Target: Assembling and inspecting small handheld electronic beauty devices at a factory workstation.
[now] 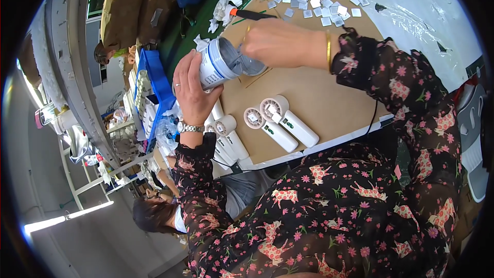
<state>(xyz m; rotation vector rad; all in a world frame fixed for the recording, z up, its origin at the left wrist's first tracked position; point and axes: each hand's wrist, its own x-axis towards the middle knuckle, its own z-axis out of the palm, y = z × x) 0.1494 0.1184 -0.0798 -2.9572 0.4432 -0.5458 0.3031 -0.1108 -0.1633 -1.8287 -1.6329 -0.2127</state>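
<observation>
My left hand is wrapped round a white tub with blue markings, tilted so that its open mouth faces right. Grey paste coats the inside. My right hand is closed just right of the mouth, its fingertips turned toward the grey paste; what it grips is hidden. Below that hand a round grey dish-like piece shows partly at the tub's mouth. Two white handheld fan bodies lie on the brown cardboard, their round heads and small green circuit boards exposed.
More white fan bodies lie left, under my left wrist. Many small silvery square plates are spread at the back. A black-handled tool with an orange end lies nearby. Blue bins stand left. A person sits at lower left.
</observation>
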